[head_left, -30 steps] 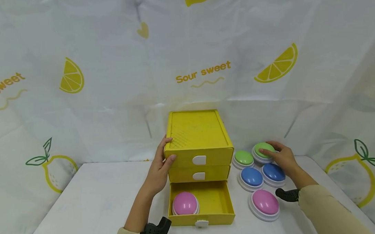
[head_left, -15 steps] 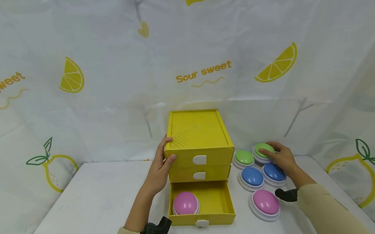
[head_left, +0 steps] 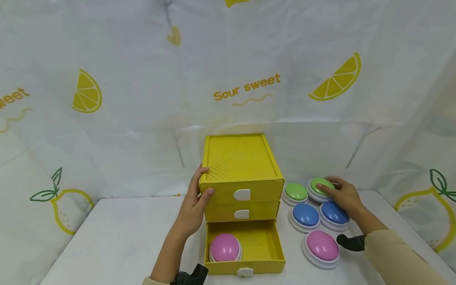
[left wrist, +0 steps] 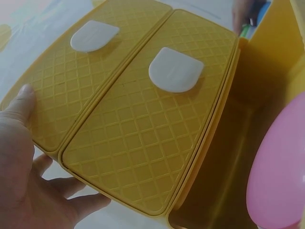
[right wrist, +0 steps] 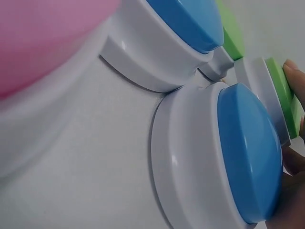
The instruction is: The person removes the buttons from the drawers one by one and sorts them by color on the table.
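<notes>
My left hand (head_left: 190,211) grips the left front corner of a yellow drawer unit (head_left: 243,156), thumb on the front and fingers along the side. The unit's lowest drawer (head_left: 259,240) is pulled out, with a pink domed push button (head_left: 225,247) in its left part. At the right, my right hand (head_left: 348,199) holds a green push button (head_left: 321,183), its thumb on the dome. Just in front of that hand, a blue push button (right wrist: 250,152) sits close to the palm; the fingers behind the green one are partly hidden.
Beside the unit stand another green button (head_left: 295,191), a second blue button (head_left: 305,215) and a pink button (head_left: 322,246), all on white bases. The two upper drawers (left wrist: 138,124) are closed. A white lemon-print sheet (head_left: 144,120) hangs behind the table.
My right hand has shifted slightly toward the front and right; the green button it holds and the nearby blue button have moved a little with it. The left hand holds still.
</notes>
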The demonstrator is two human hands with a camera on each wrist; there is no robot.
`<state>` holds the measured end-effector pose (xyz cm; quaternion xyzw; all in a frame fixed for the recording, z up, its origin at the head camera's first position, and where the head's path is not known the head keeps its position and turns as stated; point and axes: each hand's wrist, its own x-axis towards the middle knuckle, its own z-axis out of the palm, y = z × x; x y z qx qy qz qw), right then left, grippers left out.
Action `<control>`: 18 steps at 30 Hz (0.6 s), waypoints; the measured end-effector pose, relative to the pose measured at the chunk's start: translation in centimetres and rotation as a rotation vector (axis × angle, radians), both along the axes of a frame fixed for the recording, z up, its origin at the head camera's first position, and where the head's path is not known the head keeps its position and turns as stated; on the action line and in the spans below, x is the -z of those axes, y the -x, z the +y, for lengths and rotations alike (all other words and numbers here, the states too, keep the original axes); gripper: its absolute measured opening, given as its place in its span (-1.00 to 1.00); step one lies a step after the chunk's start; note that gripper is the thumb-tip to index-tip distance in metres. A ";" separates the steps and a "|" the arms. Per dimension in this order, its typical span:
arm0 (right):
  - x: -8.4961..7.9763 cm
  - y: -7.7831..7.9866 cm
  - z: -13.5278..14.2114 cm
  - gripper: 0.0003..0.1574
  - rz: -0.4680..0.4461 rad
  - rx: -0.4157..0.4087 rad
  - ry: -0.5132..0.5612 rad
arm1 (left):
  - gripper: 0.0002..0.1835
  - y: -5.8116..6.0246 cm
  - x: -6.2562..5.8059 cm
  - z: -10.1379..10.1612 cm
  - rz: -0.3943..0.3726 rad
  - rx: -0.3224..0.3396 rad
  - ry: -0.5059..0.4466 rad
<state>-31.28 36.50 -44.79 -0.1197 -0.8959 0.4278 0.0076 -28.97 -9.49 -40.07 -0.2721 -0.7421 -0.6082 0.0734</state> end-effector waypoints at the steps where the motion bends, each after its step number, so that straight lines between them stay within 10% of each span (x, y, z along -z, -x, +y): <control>1: 0.0 -0.1 0.0 0.14 -0.003 0.001 -0.003 | -0.46 0.0 0.0 0.0 0.001 0.000 -0.001; 18: -0.4 -1.5 -0.2 0.22 -0.092 0.087 -0.053 | -0.46 0.0 0.1 0.0 -0.008 0.000 0.001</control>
